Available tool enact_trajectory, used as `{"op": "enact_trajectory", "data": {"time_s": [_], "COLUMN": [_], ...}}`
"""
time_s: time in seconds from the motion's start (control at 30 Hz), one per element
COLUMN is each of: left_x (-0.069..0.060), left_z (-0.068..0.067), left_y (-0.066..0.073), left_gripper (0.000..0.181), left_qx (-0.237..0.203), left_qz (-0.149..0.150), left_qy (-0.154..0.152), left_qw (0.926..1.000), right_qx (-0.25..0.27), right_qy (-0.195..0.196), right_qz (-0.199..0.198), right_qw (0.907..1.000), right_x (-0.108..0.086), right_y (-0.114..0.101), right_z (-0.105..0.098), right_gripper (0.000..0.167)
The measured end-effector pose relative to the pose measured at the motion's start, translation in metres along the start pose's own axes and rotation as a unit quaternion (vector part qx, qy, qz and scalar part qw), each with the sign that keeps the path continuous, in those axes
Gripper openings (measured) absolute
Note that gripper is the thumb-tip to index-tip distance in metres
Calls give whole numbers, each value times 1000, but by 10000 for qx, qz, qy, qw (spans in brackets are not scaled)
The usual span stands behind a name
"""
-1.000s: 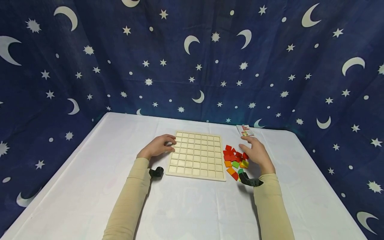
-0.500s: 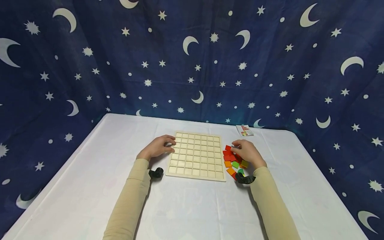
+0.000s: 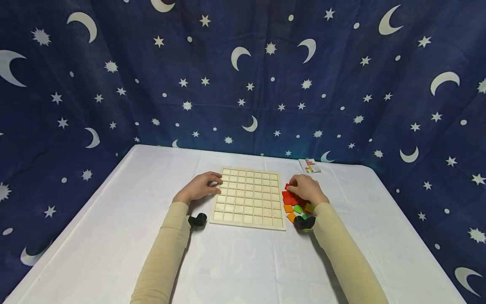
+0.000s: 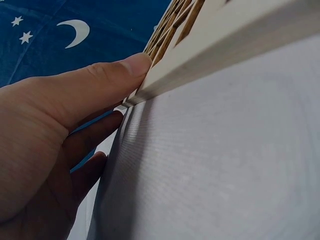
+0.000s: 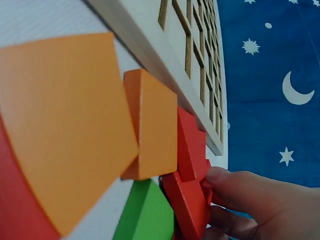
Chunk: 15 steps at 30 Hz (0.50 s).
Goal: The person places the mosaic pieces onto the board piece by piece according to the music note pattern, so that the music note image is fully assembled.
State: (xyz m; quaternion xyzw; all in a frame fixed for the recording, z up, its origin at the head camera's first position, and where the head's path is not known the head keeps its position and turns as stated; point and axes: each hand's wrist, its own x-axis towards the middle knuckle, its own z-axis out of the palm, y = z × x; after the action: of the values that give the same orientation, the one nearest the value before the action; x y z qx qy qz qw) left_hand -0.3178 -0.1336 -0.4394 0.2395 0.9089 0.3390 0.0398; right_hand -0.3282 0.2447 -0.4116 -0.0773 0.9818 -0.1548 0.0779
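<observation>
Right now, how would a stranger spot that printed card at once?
On the white table, find the pale gridded board. Look right of its far right corner, past the right hand, near the back edge, for the printed card. Unlike the board and solid-coloured pieces, it bears a multicoloured print on white.

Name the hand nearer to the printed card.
Right. The right hand is just this side of the printed card; the left hand across the wooden grid board, at its left edge.
</observation>
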Motion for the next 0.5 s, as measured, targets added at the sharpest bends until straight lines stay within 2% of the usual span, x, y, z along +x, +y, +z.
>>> {"op": "enact_trajectory", "data": {"time_s": [0.2, 0.5], "left_x": [-1, -1], "left_z": [0, 1], "left_y": [1, 0], "left_gripper": [36, 35], "left_qx": [-42, -101], "left_qz": [-65, -21], "left_qy": [7, 18], "left_qw": [10000, 9999], "right_qx": [-201, 43], "right_qy": [36, -14], "right_qz": [-101, -97], "right_qw": [9997, 9999], "right_x": [3, 6], "right_y": [0, 2], "right_z": [0, 2], "right_gripper": [33, 35]}}
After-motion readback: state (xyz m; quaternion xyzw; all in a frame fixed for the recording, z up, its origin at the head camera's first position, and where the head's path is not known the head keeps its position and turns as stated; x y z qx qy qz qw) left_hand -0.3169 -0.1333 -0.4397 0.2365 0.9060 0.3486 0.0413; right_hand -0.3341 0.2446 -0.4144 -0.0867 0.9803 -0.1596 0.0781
